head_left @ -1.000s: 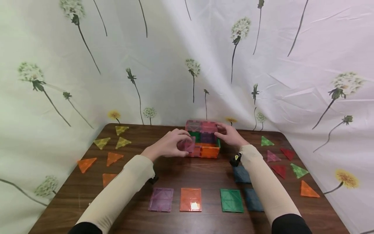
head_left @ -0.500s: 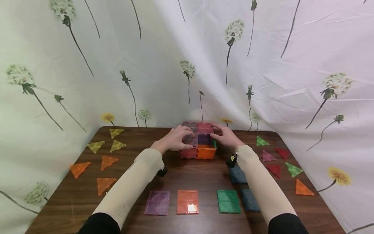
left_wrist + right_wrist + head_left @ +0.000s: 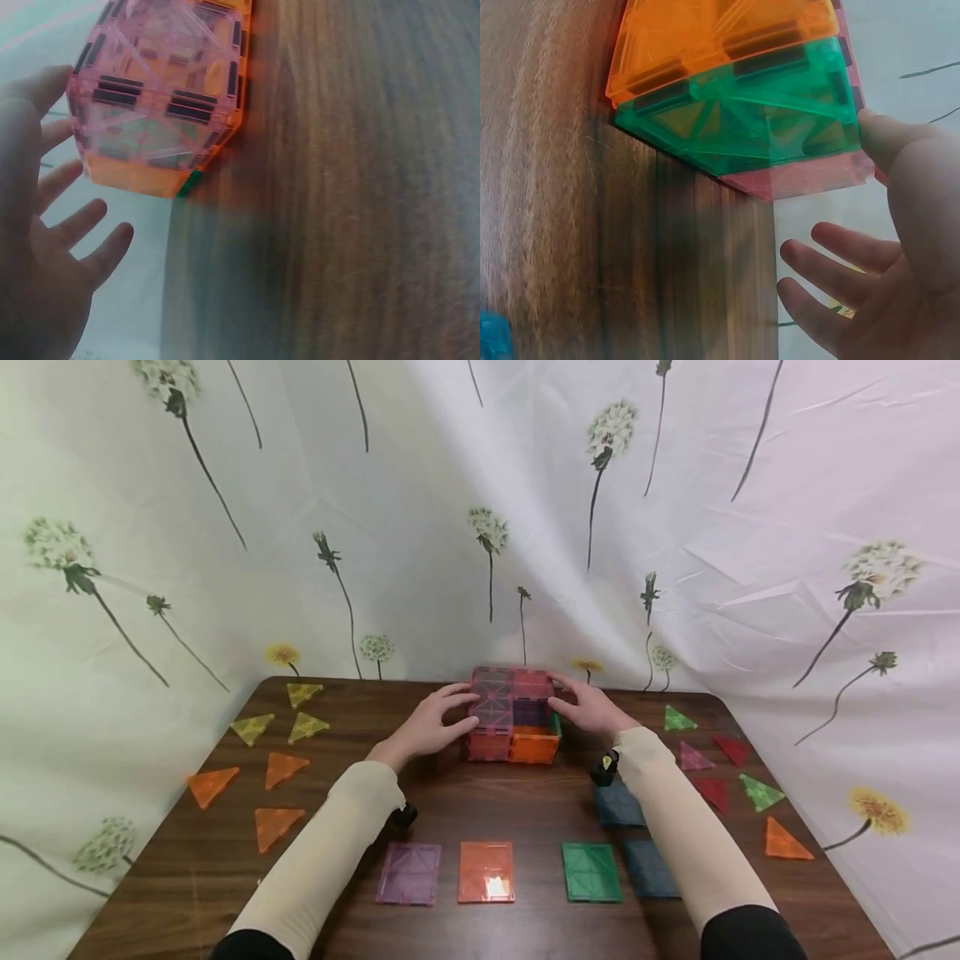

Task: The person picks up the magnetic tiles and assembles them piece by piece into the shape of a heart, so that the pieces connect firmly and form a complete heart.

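Observation:
A low box of see-through magnetic tiles [image 3: 534, 747] stands at the table's back edge, with pink, orange, green and purple sides. A purple-pink square tile [image 3: 493, 713] lies flat over its front left part; the front right part is open on top. My left hand [image 3: 429, 725] is at the box's left side, fingers spread, fingertips close to the top edge; contact is unclear. At the right side, my right hand [image 3: 592, 707] rests thumb and forefinger against the upper edge. In the right wrist view, the thumb [image 3: 889, 139] touches above the green tile [image 3: 750, 120], other fingers loosely extended.
Purple [image 3: 409, 873], orange [image 3: 486, 870], green [image 3: 592, 872] and blue square tiles [image 3: 619, 804] lie in front. Yellow [image 3: 303, 694] and orange triangles [image 3: 279, 825] lie at left; green [image 3: 761, 792], red and orange triangles [image 3: 786, 841] at right. A flowered cloth [image 3: 420, 568] hangs behind.
My left hand has set the purple-pink tile flat on the box's front left top, let go and drawn back leftward with fingers spread. The right hand has stayed at the right side.

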Demonstrator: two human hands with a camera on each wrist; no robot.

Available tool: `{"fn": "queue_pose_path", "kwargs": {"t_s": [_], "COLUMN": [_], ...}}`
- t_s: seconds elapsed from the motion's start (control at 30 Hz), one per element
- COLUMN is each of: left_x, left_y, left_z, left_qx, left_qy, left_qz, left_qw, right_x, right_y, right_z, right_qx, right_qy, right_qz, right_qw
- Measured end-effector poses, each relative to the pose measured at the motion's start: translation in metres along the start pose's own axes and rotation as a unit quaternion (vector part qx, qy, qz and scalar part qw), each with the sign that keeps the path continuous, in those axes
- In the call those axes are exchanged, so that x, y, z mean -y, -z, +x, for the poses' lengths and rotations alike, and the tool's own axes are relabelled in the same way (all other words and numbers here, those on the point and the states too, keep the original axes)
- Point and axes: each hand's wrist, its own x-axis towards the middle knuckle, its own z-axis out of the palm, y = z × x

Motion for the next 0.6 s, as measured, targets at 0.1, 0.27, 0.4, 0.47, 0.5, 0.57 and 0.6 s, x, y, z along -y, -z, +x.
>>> {"fn": "queue_pose_path", "kwargs": {"t_s": [0.1, 0.27, 0.4, 0.47, 0.5, 0.57, 0.6], "left_x": [0.004, 0.004, 0.006, 0.007, 0.007, 0.008, 0.009], "left_y": [-0.003, -0.011, -0.014, -0.015, -0.015, -0.016, -0.017], "left_z": [-0.004, -0.005, -0.007, -0.008, -0.008, -0.009, -0.009], "left_qx": [-0.007, -0.013, -0.022, -0.027, -0.029, -0.030, -0.031], "left_qy": [0.006, 0.013, 0.018, 0.021, 0.021, 0.018, 0.016], "left_qz": [-0.024, -0.069, -0.096, -0.099, -0.097, -0.096, -0.093], "left_qw": [0.9997, 0.9974, 0.9949, 0.9945, 0.9946, 0.9947, 0.9950], "right_x": [0.001, -0.011, -0.026, -0.032, -0.036, -0.042, -0.044], "right_y": [0.001, 0.006, 0.009, 0.010, 0.010, 0.009, 0.009], "right_z": [-0.003, -0.035, -0.068, -0.085, -0.094, -0.110, -0.118], "right_qx": [0.000, -0.022, -0.020, -0.007, 0.001, 0.026, 0.041], "right_qy": [0.017, 0.046, 0.087, 0.110, 0.120, 0.133, 0.131], "right_qz": [-0.032, -0.089, -0.127, -0.141, -0.148, -0.151, -0.149], "right_qw": [0.9994, 0.9947, 0.9879, 0.9839, 0.9816, 0.9792, 0.9793]}}
